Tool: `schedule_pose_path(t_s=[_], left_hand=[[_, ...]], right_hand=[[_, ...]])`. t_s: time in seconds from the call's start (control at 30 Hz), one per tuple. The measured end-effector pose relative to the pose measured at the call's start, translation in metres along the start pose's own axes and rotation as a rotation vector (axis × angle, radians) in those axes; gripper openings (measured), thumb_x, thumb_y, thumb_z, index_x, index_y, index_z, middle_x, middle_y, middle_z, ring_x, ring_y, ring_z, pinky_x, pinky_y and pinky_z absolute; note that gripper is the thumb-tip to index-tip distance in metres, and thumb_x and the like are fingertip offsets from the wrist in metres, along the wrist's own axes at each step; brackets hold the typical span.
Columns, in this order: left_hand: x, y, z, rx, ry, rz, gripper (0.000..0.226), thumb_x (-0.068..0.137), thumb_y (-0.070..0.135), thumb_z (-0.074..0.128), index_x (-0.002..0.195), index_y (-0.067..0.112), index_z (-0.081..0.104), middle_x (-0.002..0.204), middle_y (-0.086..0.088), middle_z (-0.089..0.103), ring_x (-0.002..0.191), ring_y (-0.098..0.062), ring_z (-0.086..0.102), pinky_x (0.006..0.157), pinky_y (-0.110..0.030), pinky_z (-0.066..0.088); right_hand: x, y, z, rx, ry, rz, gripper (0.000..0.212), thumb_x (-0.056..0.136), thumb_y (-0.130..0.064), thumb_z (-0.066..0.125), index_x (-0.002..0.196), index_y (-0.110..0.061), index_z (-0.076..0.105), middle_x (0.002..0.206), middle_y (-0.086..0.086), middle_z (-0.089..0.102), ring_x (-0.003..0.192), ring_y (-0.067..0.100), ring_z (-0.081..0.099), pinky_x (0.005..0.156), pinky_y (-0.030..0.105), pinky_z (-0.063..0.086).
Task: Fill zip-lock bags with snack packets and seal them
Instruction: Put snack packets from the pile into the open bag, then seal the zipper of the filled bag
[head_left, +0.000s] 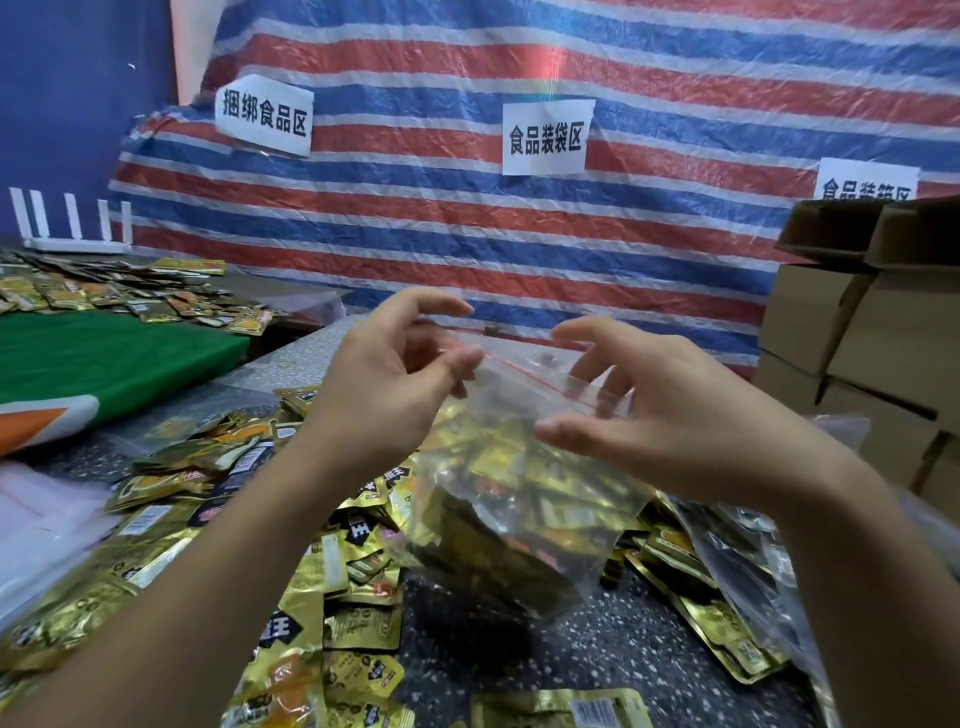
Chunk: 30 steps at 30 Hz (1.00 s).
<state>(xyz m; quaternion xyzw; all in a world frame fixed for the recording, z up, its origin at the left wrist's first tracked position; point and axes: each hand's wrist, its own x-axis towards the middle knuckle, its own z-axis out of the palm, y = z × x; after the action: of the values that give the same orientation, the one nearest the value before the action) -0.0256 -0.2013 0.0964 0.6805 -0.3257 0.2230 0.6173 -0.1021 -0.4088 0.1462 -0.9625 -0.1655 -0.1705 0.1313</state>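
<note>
- Speckled dark tabletop (623, 639) is our work surface, littered with loose gold snack packets (358, 618) nearest us, left and centre; plenty not bagged yet.
- Bottom edge: one more gold packet (561, 709) lies flat, apart from the main heap.
- Near right: another clear plastic bag (748, 561) with packets under or inside it; we cannot tell whether it is sealed.
- Near left: a stack of what look like empty clear bags (41, 514), blurred, so more bags likely to fill.
- Centre, held above the table: our zip-lock bag (519, 499), already loaded with gold packets, hanging tilted with its red zip strip (524, 371) at the top.
- Our left hand (395, 384) pinches the left end of the strip, thumb and fingertips together on the plastic.
- Our right hand (670, 410) holds the right end; the fingers curl behind the strip, the thumb sits in front, spread a little from the plastic.
- Judgement: filling of this bag looks done, sealing is the step in hand; strip closure cannot be read from this view.
- Further left: green cloth (104, 358) and beyond it a second spread of packets (104, 291), a big backlog.
- Far right: stacked cardboard boxes (872, 332).
- Back: striped tarp (519, 234) with paper signs (546, 137).
</note>
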Motion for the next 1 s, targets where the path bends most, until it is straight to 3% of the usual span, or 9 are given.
schedule_pose_path(t_s=[0.1,0.2,0.37,0.43,0.53,0.63,0.8,1.0], left_hand=[[0.001,0.004,0.001,-0.107,0.109,-0.007,0.022,0.078,0.029,0.07,0.098,0.02,0.065,0.076,0.001,0.073,0.066,-0.011,0.068,0.062,-0.019,0.054],[0.003,0.006,0.001,-0.201,0.173,-0.022,0.013,0.082,0.028,0.069,0.09,0.017,0.067,0.072,0.002,0.073,0.062,-0.009,0.066,0.06,-0.019,0.052],[0.002,0.0,0.004,-0.215,0.135,-0.112,0.008,0.094,0.015,0.062,0.09,0.012,0.068,0.073,-0.001,0.074,0.062,-0.011,0.067,0.059,-0.018,0.052],[0.0,0.0,0.008,-0.197,0.096,-0.12,0.009,0.095,0.013,0.06,0.089,0.011,0.067,0.072,-0.001,0.074,0.062,-0.011,0.067,0.059,-0.018,0.051],[-0.006,0.002,0.018,-0.136,0.056,-0.087,0.011,0.095,0.013,0.061,0.087,0.015,0.068,0.072,-0.001,0.074,0.063,-0.011,0.068,0.059,-0.017,0.051],[-0.01,0.007,0.023,-0.111,0.041,-0.041,0.011,0.095,0.014,0.061,0.088,0.018,0.069,0.073,0.0,0.073,0.064,-0.011,0.069,0.06,-0.017,0.051],[-0.011,0.015,0.021,-0.069,0.067,0.026,0.01,0.095,0.012,0.062,0.09,0.012,0.071,0.072,0.002,0.072,0.062,-0.007,0.067,0.059,-0.014,0.049],[-0.011,0.02,0.021,-0.105,0.069,-0.071,0.013,0.096,0.023,0.06,0.093,0.014,0.068,0.077,0.0,0.074,0.065,-0.011,0.07,0.059,-0.017,0.052]], right_hand=[[-0.001,0.002,0.001,-0.054,0.115,-0.064,0.03,0.084,-0.054,0.057,0.096,-0.028,0.066,0.067,-0.019,0.06,0.062,-0.004,0.055,0.052,0.017,0.036],[0.001,0.004,-0.002,0.031,0.26,-0.109,0.028,0.092,-0.041,0.053,0.079,-0.019,0.064,0.054,-0.009,0.051,0.048,0.008,0.044,0.048,0.028,0.033],[0.006,0.008,0.001,-0.006,0.242,-0.059,0.032,0.099,-0.036,0.043,0.08,-0.012,0.055,0.067,0.002,0.056,0.061,0.023,0.051,0.058,0.046,0.044],[0.005,0.011,0.0,-0.06,0.173,0.013,0.03,0.099,-0.038,0.041,0.08,-0.017,0.051,0.071,-0.001,0.055,0.065,0.021,0.051,0.059,0.042,0.042],[0.003,0.002,0.001,-0.219,0.092,0.083,0.03,0.095,-0.055,0.036,0.093,-0.029,0.052,0.085,-0.015,0.056,0.076,0.005,0.053,0.063,0.029,0.043],[0.009,-0.018,0.007,-0.17,0.136,0.049,0.043,0.092,-0.063,0.036,0.114,-0.031,0.054,0.096,-0.016,0.059,0.088,0.006,0.056,0.075,0.033,0.049],[0.021,-0.033,0.017,0.09,0.223,0.019,0.017,0.096,-0.04,0.06,0.087,-0.026,0.065,0.075,-0.011,0.064,0.07,0.004,0.057,0.06,0.027,0.045],[0.021,-0.031,0.009,0.2,0.215,0.042,0.015,0.095,-0.022,0.064,0.082,-0.025,0.068,0.074,-0.007,0.068,0.069,0.008,0.065,0.069,0.038,0.058]])
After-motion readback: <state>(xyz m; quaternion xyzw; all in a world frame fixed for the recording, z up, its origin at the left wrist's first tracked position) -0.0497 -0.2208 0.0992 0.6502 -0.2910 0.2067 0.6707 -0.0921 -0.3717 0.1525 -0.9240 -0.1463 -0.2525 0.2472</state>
